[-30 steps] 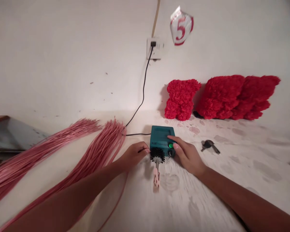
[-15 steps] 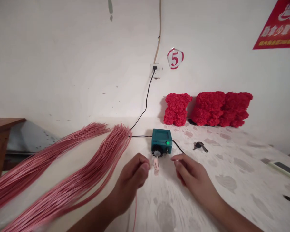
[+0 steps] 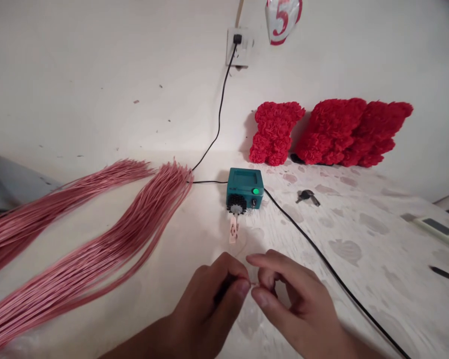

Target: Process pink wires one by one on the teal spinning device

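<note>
Pink and thin as thread, the strand [image 3: 253,284] lies at the lower middle of the frame, a short bit of it showing between the hands. The left hand [image 3: 209,301] has it pinched, thumb and forefinger pressed together; the right hand [image 3: 307,304] faces it with its grip spread, thumb and forefinger apart, and whether a curled finger there touches the strand I cannot tell. It should weigh almost nothing, bend readily and perhaps slip if held loosely, so a firm fingertip hold close to the end looks best; a long free end would likely sag. Lower left, the near bundle [image 3: 108,254] of like strands fans over the bench [image 3: 194,224], loose enough to snag a sleeve. Lower right, a black cord [image 3: 314,244] runs just beside the right hand and could catch the wrist; past it lie a dark stick [image 3: 440,272] and a pale device [image 3: 439,229] at the right edge. Beyond the fingers, mid-frame, a pale clip [image 3: 233,230] sits in front of a bristled wheel [image 3: 236,203] on the teal box [image 3: 246,178], whose green light glows. The far bundle [image 3: 71,194] lies at the left, a key [image 3: 308,196] right of the box. Farthest, red figures [image 3: 277,132] stand along the wall, upper right, well clear of the hands.
</note>
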`<state>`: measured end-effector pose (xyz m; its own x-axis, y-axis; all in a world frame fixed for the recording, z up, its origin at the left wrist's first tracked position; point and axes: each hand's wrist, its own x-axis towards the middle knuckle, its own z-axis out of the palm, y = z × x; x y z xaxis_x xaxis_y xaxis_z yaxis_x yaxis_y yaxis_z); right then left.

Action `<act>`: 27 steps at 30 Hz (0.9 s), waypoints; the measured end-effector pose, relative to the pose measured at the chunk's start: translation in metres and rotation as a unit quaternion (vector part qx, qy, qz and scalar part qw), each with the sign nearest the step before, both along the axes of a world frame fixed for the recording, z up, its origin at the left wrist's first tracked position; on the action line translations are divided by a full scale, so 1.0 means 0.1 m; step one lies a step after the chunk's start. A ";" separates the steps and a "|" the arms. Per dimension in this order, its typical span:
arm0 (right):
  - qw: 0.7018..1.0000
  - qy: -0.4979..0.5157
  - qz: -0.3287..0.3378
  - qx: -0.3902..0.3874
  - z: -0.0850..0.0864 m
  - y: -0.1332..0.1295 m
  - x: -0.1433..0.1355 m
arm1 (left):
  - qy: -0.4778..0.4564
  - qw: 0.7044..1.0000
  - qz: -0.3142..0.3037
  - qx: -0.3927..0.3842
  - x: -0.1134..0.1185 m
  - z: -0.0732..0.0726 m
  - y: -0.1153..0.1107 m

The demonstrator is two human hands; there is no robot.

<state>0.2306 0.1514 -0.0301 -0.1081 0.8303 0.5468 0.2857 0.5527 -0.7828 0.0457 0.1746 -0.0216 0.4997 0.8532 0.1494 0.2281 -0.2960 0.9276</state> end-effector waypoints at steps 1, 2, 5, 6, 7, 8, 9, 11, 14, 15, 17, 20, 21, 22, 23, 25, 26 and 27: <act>1.000 0.004 0.003 -0.002 0.01 -0.01 -0.01 | -0.001 1.000 -0.004 -0.005 0.00 -0.01 -0.02; 1.000 0.005 0.005 -0.005 0.01 -0.02 -0.01 | -0.007 1.000 -0.011 -0.007 0.00 -0.02 -0.04; 1.000 -0.004 -0.005 -0.014 0.02 -0.02 -0.02 | -0.024 0.999 -0.015 -0.013 0.03 -0.03 -0.03; 1.000 -0.005 -0.006 -0.011 0.01 -0.01 -0.01 | -0.035 0.999 -0.015 -0.014 0.05 -0.02 -0.02; 1.000 -0.005 -0.006 -0.007 0.01 0.00 -0.01 | -0.051 0.998 -0.017 -0.014 0.07 0.00 -0.01; 1.000 -0.003 -0.007 0.000 0.01 0.01 0.00 | -0.069 0.997 -0.021 -0.014 0.09 0.02 0.00; 1.000 0.001 -0.010 0.006 0.02 0.01 0.00 | -0.087 0.996 -0.026 -0.012 0.11 0.05 0.01; 1.000 0.005 -0.016 0.011 0.06 0.01 0.01 | -0.111 0.993 -0.027 -0.011 0.14 0.12 0.01; 1.000 0.002 -0.012 -0.001 0.17 -0.05 -0.01 | -0.108 0.994 -0.005 -0.025 0.13 0.25 -0.07; 1.000 0.000 -0.006 -0.006 0.22 -0.09 -0.02 | -0.104 0.994 0.002 -0.036 0.11 0.28 -0.12; 1.000 -0.002 0.002 -0.011 0.30 -0.20 -0.07 | -0.105 0.992 0.020 -0.065 0.06 0.33 -0.26; 1.000 0.003 0.012 -0.013 0.36 -0.41 -0.15 | -0.131 0.984 0.049 -0.106 -0.01 0.29 -0.54; 1.000 0.004 0.016 -0.016 0.36 -0.48 -0.17 | -0.147 0.980 0.060 -0.118 -0.02 0.26 -0.63; 0.999 0.006 0.021 -0.023 0.34 -0.55 -0.20 | -0.166 0.975 0.072 -0.131 -0.04 0.21 -0.73; 0.999 0.011 0.026 -0.034 0.32 -0.61 -0.23 | -0.186 0.968 0.083 -0.146 -0.04 0.17 -0.82; 0.997 0.029 0.033 -0.070 0.25 -0.73 -0.28 | -0.228 0.953 0.100 -0.174 -0.04 0.08 -0.97; 0.994 0.045 0.035 -0.090 0.21 -0.78 -0.30 | -0.247 0.945 0.103 -0.186 -0.04 0.04 -1.03; 0.991 0.062 0.039 -0.108 0.17 -0.83 -0.32 | -0.265 0.938 0.104 -0.196 -0.03 0.01 -1.08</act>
<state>0.1985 0.0682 -0.0134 -0.1198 0.9216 0.3693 0.1438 0.3841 -0.9120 0.0428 0.0663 -0.0205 0.2602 0.9654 -0.0168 -0.2800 0.0921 0.9556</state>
